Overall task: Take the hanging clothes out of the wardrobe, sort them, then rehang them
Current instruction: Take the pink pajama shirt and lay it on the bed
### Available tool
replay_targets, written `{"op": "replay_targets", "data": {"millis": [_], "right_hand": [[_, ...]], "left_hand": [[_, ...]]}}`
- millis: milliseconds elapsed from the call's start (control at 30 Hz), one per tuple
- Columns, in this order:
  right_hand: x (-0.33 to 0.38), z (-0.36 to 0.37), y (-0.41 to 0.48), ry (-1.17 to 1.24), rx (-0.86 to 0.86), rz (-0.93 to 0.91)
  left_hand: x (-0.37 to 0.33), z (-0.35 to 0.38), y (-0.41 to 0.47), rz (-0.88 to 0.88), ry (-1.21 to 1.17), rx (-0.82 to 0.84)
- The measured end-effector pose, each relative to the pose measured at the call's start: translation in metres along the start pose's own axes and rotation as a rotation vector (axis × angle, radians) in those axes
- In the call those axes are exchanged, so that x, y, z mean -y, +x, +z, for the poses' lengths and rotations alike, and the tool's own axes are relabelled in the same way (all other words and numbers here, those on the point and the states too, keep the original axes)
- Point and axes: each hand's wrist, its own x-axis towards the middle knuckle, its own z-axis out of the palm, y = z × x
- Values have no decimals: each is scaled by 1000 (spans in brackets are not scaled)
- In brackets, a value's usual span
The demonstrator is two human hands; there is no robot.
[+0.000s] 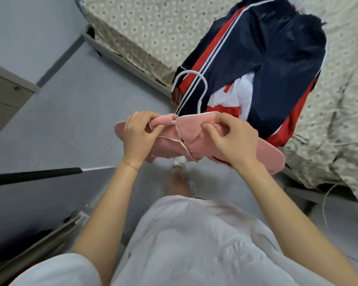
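- Currently, a pink top (pixel 194 125) is being held in front of the body, above the floor and just beside the bed (pixel 153 27), by both hands.
- Its neckline is being pinched on one side by the curled fingers of the left hand (pixel 139 139) and on the other by the thumb and fingers of the right hand (pixel 234 141); neither hand is being left free.
- A white hanger (pixel 204 85) is being worked at the collar, its hook sticking up; whether it is being fitted in or pulled out cannot be told.
- Sorting is being judged as under way: a pile of clothes (pixel 277 58) is lying on the bed, and most of the rehanging is probably being left for later.
- One pink top, one plainly visible hanger and two hands are being counted; in the pile a navy and red tracksuit piece and something white are being made out, but the exact number cannot be told.
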Motion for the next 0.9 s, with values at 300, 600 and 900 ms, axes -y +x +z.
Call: {"op": "replay_targets", "data": {"millis": [300,600,900], "right_hand": [[-50,-27,84,56,-199,302],[-99,-69,135,40,-402,419],[-176,-128,267,47,-451,346]], "left_hand": [[-37,78,149,240,-143,227],[-96,159,242,487,-271,349],[-161,246,346,442,-265,261]]}}
